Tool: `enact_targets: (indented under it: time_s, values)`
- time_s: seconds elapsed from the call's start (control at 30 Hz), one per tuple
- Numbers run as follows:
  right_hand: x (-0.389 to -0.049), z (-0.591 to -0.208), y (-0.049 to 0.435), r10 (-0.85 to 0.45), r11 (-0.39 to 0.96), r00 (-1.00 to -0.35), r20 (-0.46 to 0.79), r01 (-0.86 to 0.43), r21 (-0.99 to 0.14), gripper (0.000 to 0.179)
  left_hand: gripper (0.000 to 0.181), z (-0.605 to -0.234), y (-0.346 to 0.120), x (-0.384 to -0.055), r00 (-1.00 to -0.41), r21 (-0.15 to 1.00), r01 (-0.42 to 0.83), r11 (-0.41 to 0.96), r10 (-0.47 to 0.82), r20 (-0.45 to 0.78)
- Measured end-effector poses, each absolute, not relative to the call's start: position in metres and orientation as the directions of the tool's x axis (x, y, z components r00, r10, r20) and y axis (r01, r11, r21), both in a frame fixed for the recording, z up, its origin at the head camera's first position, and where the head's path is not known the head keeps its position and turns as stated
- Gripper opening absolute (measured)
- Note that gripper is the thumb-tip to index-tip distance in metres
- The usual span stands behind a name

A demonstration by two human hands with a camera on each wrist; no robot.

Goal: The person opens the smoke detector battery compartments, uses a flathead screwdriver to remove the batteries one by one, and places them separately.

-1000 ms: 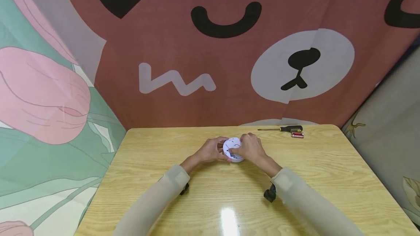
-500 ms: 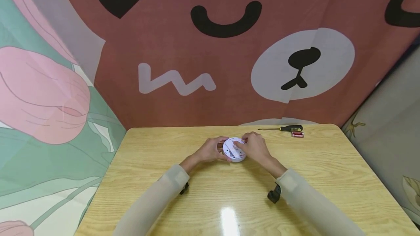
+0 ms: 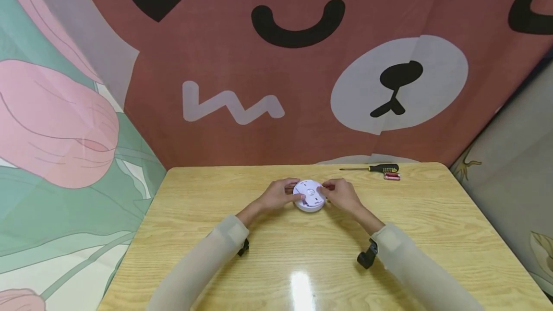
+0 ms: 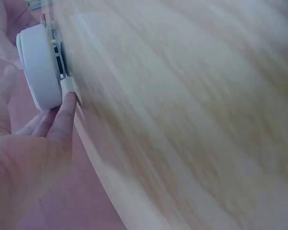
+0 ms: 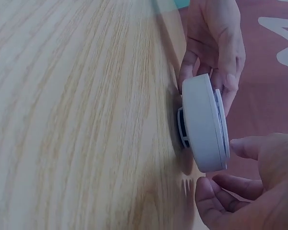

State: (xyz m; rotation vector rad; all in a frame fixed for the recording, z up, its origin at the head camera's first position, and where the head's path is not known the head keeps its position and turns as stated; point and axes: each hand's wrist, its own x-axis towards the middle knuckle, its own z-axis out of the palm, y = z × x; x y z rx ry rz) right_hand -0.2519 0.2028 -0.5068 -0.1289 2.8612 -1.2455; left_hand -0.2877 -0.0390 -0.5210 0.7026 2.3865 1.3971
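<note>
A round white smoke detector [image 3: 309,209] is held just over the table, its slotted back plate [image 3: 310,192] facing up. On its left side, my left hand [image 3: 274,196] grips it, thumb over the plate and fingers beneath the body. At the opposite edge, my right hand [image 3: 343,197] pinches the rim, thumb tip against the plate and curled fingers lower down. The right wrist view shows the smoke detector [image 5: 201,124] edge-on, its vented face toward the wood. Part of its underside is hidden by left fingers [image 4: 65,115] in the left wrist view.
A screwdriver [image 3: 382,169] with a black and yellow handle lies along the far table edge. Red batteries [image 3: 392,176] lie just in front of its handle. Behind the wooden table [image 3: 216,272] hangs a printed bear curtain [image 3: 216,148].
My right hand has drawn back rightward from over the smoke detector to its edge, uncovering the plate, which has turned. My left thumb has come up onto the plate.
</note>
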Motion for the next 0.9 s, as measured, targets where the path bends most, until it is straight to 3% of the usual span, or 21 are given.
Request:
enact_targets:
  time_s: [0.5,0.9]
  values:
    - [-0.247,-0.509,0.199,-0.058,0.635,-0.998,-0.029,-0.015,-0.773,0.034,0.036,-0.52,-0.024,-0.28,-0.916,0.959,-0.014,0.283,0.381,-0.126]
    - [-0.246,-0.512,0.2,-0.057,0.604,-0.998,-0.024,-0.015,-0.797,0.034,0.031,-0.517,-0.018,-0.28,-0.932,0.953,-0.088,0.289,0.314,-0.181]
